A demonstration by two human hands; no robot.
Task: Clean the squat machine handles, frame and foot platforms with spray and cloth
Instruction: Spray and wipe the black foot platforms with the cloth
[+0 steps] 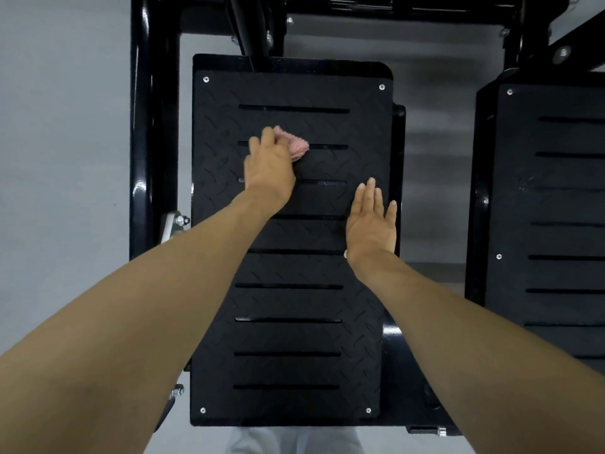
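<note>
I look down at a big black foot platform (294, 322). It has a bumpy pattern and long thin slots (288, 353) across it. There is a small shiny screw (206, 79) in each corner.

My left hand (270, 165) is up near the top part of the platform. Its grip is curled tight round a pink fluffy cloth (296, 144). The cloth lies against the platform, right by the second slot from the top. A bit of the cloth pokes out past my fingers on the right side.

My right hand (371, 221) is lower down, close to the platform's right edge. Its grip is apart, with the fingers straight and close together, and it holds nothing. I cannot tell if the palm touches the platform or floats just over it.

The shiny black frame (144, 126) stands up on the left and runs across the top. The other foot platform (556, 224) is off to the right, well apart from both hands. The floor (65, 126) is plain grey.
</note>
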